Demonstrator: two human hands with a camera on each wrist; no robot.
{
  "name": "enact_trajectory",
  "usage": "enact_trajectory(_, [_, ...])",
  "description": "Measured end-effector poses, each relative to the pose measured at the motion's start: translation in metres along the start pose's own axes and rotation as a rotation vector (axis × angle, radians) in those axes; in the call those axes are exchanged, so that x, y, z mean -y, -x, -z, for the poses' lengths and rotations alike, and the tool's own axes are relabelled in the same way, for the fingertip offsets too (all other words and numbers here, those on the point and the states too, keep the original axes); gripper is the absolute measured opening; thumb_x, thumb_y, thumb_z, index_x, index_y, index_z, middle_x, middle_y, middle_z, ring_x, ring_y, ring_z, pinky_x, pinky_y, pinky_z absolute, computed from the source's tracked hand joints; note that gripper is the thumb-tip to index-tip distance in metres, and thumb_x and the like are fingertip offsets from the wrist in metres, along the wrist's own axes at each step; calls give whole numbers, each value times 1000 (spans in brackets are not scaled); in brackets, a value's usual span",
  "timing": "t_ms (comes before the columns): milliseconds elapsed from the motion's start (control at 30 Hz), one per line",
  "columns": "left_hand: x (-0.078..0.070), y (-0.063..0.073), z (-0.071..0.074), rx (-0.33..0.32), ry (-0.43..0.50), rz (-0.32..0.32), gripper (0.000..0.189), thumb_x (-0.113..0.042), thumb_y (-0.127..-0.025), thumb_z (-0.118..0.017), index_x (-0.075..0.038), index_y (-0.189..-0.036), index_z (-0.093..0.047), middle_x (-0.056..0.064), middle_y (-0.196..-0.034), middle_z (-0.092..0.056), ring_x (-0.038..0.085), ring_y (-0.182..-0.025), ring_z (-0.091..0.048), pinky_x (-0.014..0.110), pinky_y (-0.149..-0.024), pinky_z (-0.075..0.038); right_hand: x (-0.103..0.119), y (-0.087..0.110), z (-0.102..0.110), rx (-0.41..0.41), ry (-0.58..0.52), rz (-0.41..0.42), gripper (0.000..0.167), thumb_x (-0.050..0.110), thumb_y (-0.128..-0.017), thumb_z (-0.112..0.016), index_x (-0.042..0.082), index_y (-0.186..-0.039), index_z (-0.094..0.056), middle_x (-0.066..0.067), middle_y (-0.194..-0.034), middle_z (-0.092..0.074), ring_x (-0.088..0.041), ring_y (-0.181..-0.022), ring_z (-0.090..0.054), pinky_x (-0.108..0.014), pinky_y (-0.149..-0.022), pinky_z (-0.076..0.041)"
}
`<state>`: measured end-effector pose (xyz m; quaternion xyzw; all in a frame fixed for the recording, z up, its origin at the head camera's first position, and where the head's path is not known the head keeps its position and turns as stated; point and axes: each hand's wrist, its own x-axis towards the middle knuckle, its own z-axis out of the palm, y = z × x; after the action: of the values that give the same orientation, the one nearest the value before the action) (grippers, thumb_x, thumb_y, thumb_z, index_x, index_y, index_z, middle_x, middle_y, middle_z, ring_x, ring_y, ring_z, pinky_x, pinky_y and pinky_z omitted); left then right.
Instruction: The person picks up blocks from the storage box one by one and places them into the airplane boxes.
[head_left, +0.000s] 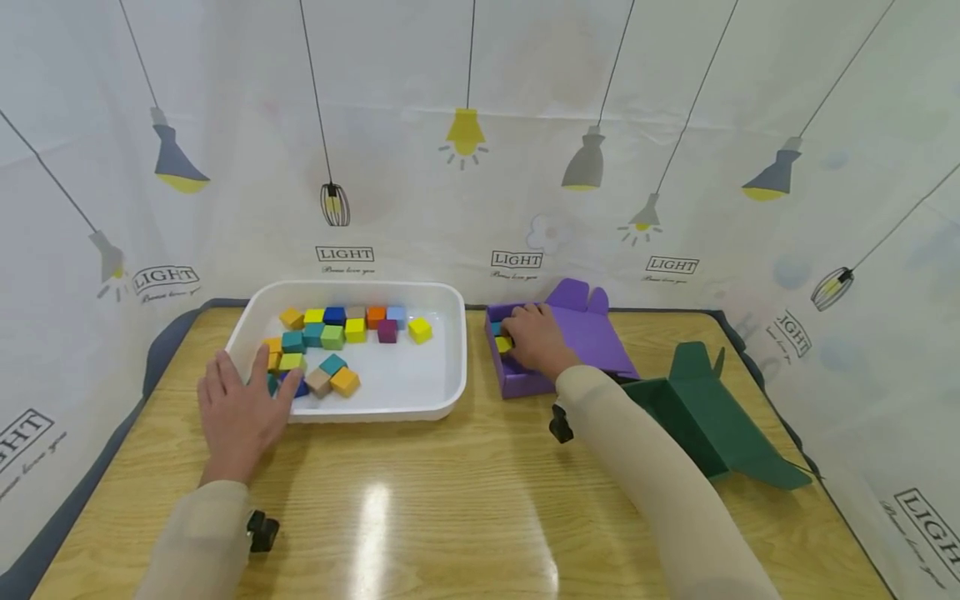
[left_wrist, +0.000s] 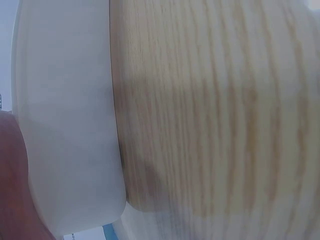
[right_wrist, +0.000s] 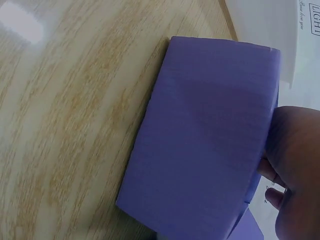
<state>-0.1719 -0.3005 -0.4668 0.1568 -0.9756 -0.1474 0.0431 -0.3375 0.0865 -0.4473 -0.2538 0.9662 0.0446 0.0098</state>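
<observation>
While inspecting the tabletop [head_left: 450, 508] from the head view, finding most cubes [head_left: 332, 337] lying in the white tray [head_left: 405, 387], bunching toward its left half and far side in mixed colours. Observing the left hand [head_left: 243, 408] resting at the tray's near-left corner, with fingers open and spreading over the rim and with the thumb beside the nearest cubes. Locating the right hand [head_left: 536, 337] reaching into the left end of the purple box [head_left: 525, 384], right of the tray and apart from it. Seeing a yellow cube [head_left: 503, 344] and a blue cube [head_left: 496, 329] lying inside, just beside the right fingers. Noting those fingers bending downward, but being unable to tell any grip, with the tips partly hiding. Recording the purple lid leaning open. Listing an open green box [head_left: 720, 417] lying farther right, partly hiding behind the right sleeve [head_left: 637, 450].
</observation>
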Motion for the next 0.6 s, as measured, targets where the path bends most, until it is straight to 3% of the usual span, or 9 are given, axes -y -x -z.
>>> enact_trajectory(433, [-1, 1, 1, -5, 3, 4, 84, -69, -95, -19, -13, -157, -9, 36, -157, 13, 58, -143, 4, 70, -117, 0, 0, -1, -6, -83, 12, -30, 16, 22, -85, -73, 16, -99, -68, -1, -102, -63, -24, -104, -52, -45, -101, -37])
enact_trajectory(600, [0, 2, 0, -7, 7, 5, 84, -69, -96, -19, -13, -157, -9, 36, -157, 13, 57, -144, 4, 70, -117, 0, 1, -2, -6, -65, 7, -42, 19, 24, -86, -74, 17, -102, -68, -1, -105, -63, -24, -109, -52, -45, -105, -36])
